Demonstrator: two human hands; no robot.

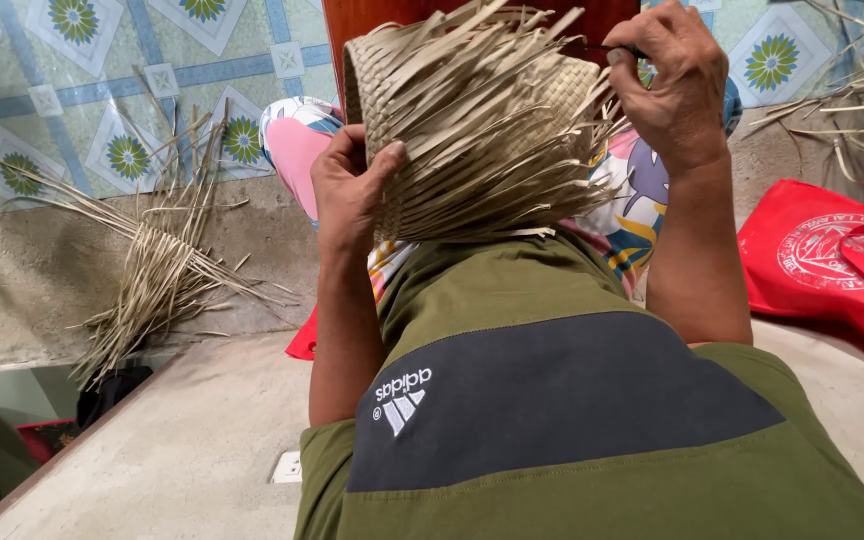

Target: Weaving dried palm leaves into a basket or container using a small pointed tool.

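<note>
The left hand (350, 190) gripped a half-woven pale straw basket (472, 120) to steady it while the right hand (674, 80) pinched a loose strand at its rim

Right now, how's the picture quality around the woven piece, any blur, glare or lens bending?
Head view: soft, even daylight, no glare; the woven straw piece is sharp, with the left hand and right hand crisp, no motion blur; mild shadow under the loose strands; the wide lens bends the tiled floor at the edges and swells the green shirt close up.
</note>
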